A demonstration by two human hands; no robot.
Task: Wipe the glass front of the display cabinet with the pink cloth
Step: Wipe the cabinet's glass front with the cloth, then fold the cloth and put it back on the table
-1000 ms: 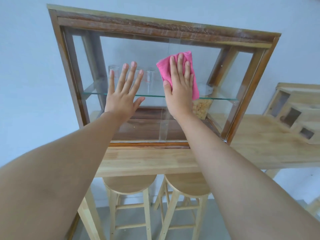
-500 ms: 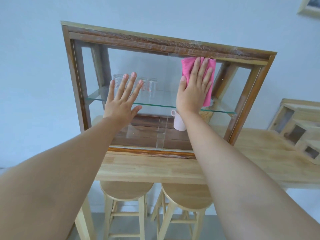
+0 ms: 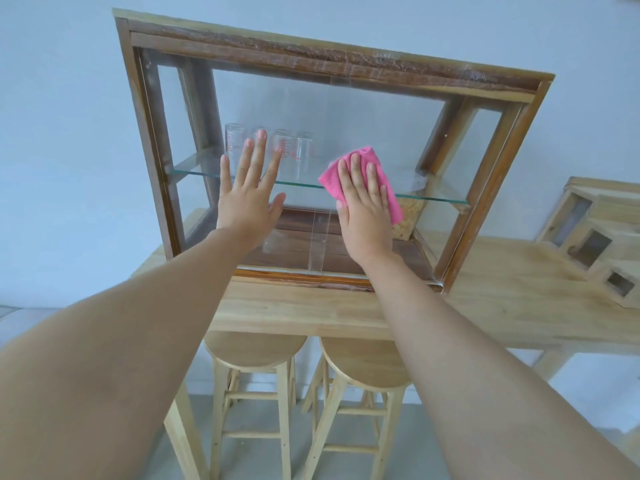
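Pink cloth [image 3: 360, 181] bunched, flattened on glass front [image 3: 346, 119] under right hand [image 3: 363, 216]

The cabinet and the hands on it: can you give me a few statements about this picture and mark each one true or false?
1. The right hand presses a pink cloth flat against the glass front. True.
2. The left hand holds a spray bottle. False: it is empty, lying open with fingers spread on the glass.
3. Measuring glasses stand on the glass shelf inside the cabinet. True.
4. The cabinet stands on the floor. False: it sits on a wooden table.
5. Two wooden stools are tucked under the table. True.
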